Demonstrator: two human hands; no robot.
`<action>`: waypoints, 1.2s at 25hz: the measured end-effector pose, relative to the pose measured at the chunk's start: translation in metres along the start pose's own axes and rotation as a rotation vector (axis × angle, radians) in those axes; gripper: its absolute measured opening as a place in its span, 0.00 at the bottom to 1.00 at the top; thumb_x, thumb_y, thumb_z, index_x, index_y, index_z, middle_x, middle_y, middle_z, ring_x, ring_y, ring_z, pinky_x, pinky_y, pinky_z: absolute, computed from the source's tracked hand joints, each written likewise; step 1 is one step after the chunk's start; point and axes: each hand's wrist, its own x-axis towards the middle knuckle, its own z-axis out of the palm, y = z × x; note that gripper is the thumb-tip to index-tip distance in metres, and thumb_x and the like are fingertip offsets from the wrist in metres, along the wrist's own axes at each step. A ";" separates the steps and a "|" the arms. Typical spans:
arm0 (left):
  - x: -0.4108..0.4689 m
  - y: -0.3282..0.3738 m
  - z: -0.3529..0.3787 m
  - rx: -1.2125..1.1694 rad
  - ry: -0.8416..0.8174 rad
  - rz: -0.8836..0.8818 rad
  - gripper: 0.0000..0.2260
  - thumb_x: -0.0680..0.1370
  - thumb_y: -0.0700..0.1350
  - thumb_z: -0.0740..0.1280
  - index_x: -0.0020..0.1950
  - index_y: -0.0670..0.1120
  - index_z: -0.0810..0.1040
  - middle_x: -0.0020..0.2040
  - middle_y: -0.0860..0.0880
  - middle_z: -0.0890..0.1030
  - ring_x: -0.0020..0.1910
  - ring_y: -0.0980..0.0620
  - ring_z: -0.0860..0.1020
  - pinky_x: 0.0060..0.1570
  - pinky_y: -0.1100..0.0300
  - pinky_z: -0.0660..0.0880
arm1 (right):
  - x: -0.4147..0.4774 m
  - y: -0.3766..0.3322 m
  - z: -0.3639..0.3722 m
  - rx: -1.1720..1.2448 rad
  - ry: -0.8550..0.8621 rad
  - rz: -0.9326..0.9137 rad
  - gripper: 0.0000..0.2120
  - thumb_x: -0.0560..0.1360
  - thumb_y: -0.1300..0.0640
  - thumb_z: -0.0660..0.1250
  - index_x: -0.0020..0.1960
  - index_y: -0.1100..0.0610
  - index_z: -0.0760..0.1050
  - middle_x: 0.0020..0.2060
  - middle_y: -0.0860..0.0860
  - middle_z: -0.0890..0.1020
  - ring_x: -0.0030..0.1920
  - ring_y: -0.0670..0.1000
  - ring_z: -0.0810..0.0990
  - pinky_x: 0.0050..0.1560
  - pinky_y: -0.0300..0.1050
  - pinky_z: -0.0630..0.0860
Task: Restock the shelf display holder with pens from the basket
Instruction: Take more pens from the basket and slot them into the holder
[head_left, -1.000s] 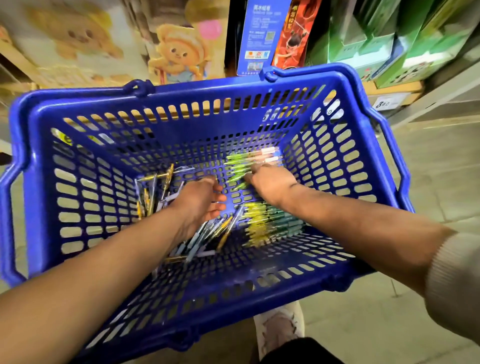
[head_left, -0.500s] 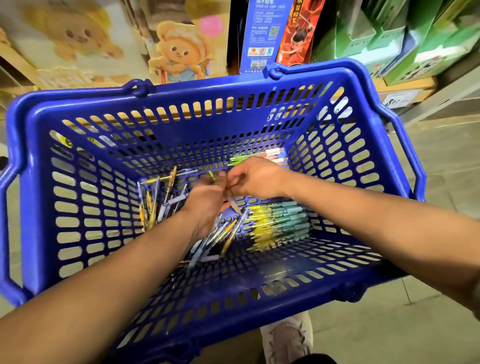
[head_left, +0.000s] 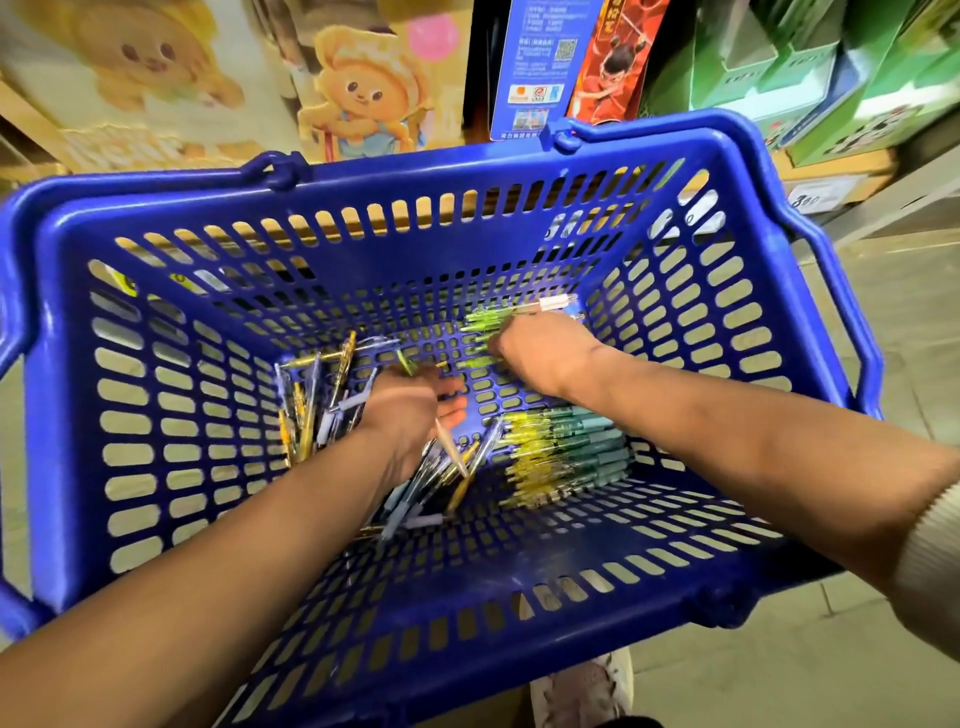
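Fingers (head_left: 456, 415) of the left hand (head_left: 410, 410) are curling around a pale pen (head_left: 451, 448) (it seems a thin one, but it is blurred) just above the mixed pens (head_left: 311, 415) lying on the bottom of the blue basket (head_left: 156, 208). The right hand (head_left: 545, 353) is reaching onto the green pens (head_left: 480, 325) at the far side — its fingers are hiding under the hand, so I cannot tell if they are gripping. Yellow-and-teal pens (head_left: 561, 452) are lying in a neat row between both forearms — inside the basket too.

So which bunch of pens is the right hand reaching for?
The green pens with pink caps at the far side of the basket, by the right hand; the yellow-and-teal stack lies nearer the person.
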 end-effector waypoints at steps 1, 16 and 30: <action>0.000 0.000 0.000 -0.023 -0.007 -0.001 0.09 0.86 0.42 0.59 0.64 0.40 0.70 0.52 0.42 0.81 0.45 0.42 0.82 0.44 0.52 0.82 | 0.000 0.001 -0.004 0.149 0.024 0.036 0.07 0.79 0.61 0.66 0.56 0.55 0.80 0.49 0.55 0.83 0.46 0.59 0.83 0.43 0.50 0.80; 0.006 0.007 -0.003 -0.044 0.026 0.058 0.08 0.86 0.47 0.58 0.62 0.45 0.71 0.41 0.46 0.82 0.37 0.48 0.81 0.40 0.54 0.78 | -0.002 0.023 0.002 0.149 0.045 0.078 0.15 0.80 0.63 0.66 0.66 0.54 0.75 0.60 0.55 0.80 0.53 0.59 0.83 0.51 0.53 0.82; 0.007 0.009 -0.005 -0.153 0.010 0.020 0.04 0.83 0.38 0.64 0.58 0.44 0.74 0.53 0.42 0.84 0.48 0.45 0.84 0.51 0.46 0.81 | 0.001 0.008 -0.006 0.642 0.097 0.071 0.04 0.76 0.54 0.72 0.51 0.51 0.81 0.42 0.44 0.85 0.42 0.43 0.83 0.45 0.40 0.80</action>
